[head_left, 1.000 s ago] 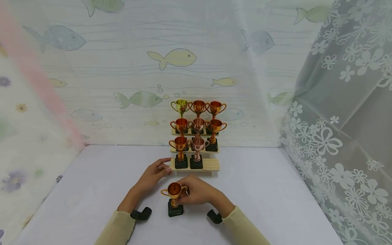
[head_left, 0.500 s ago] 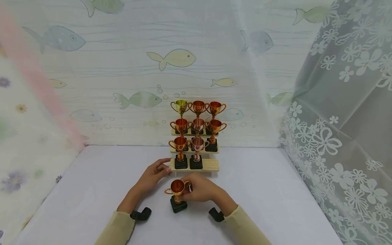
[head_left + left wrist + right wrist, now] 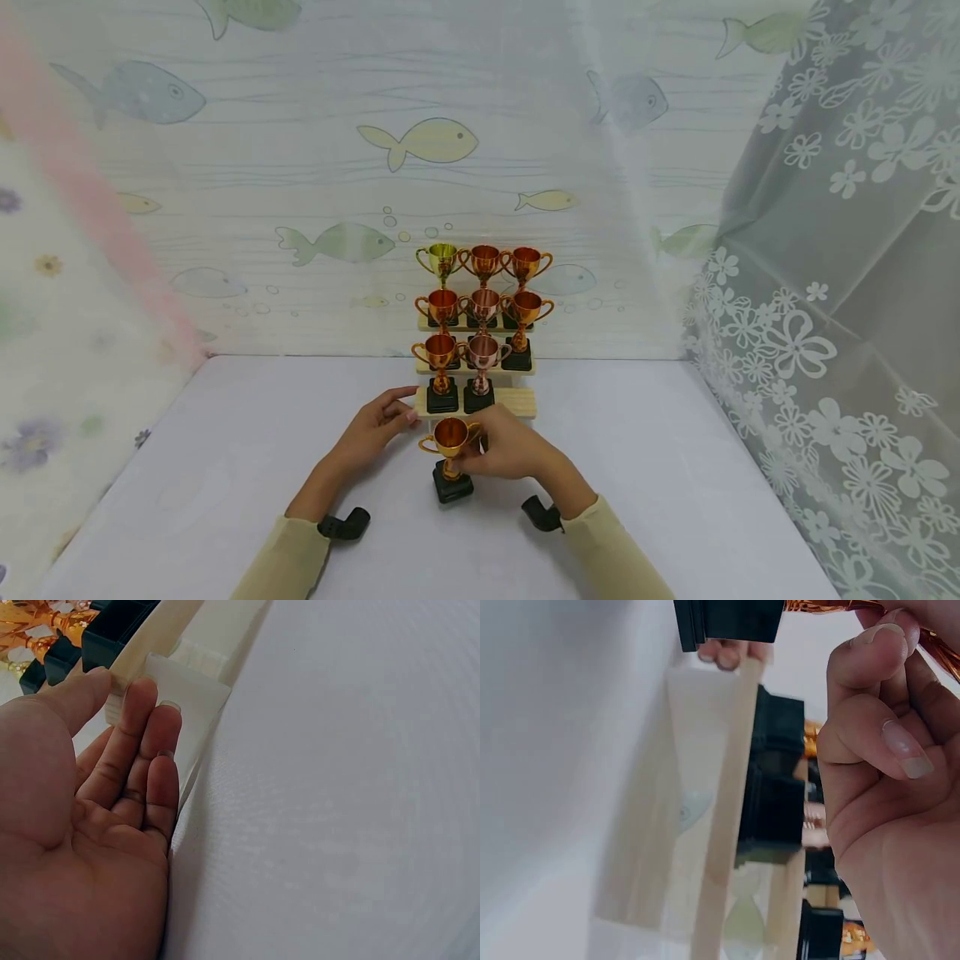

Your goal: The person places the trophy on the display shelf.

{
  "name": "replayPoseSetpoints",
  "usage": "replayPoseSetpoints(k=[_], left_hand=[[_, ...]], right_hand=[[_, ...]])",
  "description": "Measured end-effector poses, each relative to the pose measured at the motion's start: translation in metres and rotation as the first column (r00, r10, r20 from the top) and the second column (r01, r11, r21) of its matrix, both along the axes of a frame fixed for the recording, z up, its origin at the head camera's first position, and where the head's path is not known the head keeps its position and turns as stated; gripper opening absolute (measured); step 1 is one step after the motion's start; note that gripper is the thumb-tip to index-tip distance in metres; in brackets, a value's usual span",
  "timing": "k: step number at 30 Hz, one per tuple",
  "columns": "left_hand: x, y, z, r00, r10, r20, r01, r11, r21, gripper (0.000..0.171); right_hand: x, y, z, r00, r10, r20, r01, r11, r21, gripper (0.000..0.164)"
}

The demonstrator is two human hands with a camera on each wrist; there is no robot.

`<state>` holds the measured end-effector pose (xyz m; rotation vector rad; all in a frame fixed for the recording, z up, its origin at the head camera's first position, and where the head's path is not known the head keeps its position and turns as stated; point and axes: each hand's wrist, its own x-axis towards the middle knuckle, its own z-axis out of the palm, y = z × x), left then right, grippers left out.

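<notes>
My right hand (image 3: 513, 442) pinches a small gold trophy cup (image 3: 448, 440) by its stem and handle side. The cup is upright and slightly tilted, its black square base (image 3: 731, 619) in front of the stand's lowest step. My left hand (image 3: 371, 429) holds the left end of the tiered wooden display stand (image 3: 517, 403), with thumb and fingertips on either side of the board's end (image 3: 124, 675). On that lowest step stand an orange-gold trophy (image 3: 442, 358) and a rose-coloured trophy (image 3: 482, 357); bare wood shows to their right.
The middle step carries several trophies, with an orange-gold one (image 3: 523, 312) at its right. On the top step, a yellow-gold trophy (image 3: 441, 260) stands at the left beside two orange ones. A white cloth table (image 3: 637, 483) lies around, with a fish-patterned curtain (image 3: 300, 167) behind.
My right hand has carried the gold trophy cup to the right and away from me, closer to the stand's front. The left hand has stayed at the stand's left end.
</notes>
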<state>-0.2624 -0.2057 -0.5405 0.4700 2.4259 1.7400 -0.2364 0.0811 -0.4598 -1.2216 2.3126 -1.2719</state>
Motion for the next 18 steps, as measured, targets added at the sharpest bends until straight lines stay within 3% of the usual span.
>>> replayPoseSetpoints(k=[4, 18], left_hand=[[0.001, 0.0, 0.001, 1.0, 0.002, 0.006, -0.002, 1.0, 0.001, 0.052], [-0.001, 0.001, 0.001, 1.0, 0.005, 0.0, -0.005, 1.0, 0.004, 0.052]], right_hand=[[-0.001, 0.008, 0.005, 0.999, -0.043, -0.009, 0.043, 0.999, 0.01, 0.014], [-0.008, 0.03, 0.013, 0.988, -0.144, -0.061, 0.141, 0.989, -0.048, 0.011]])
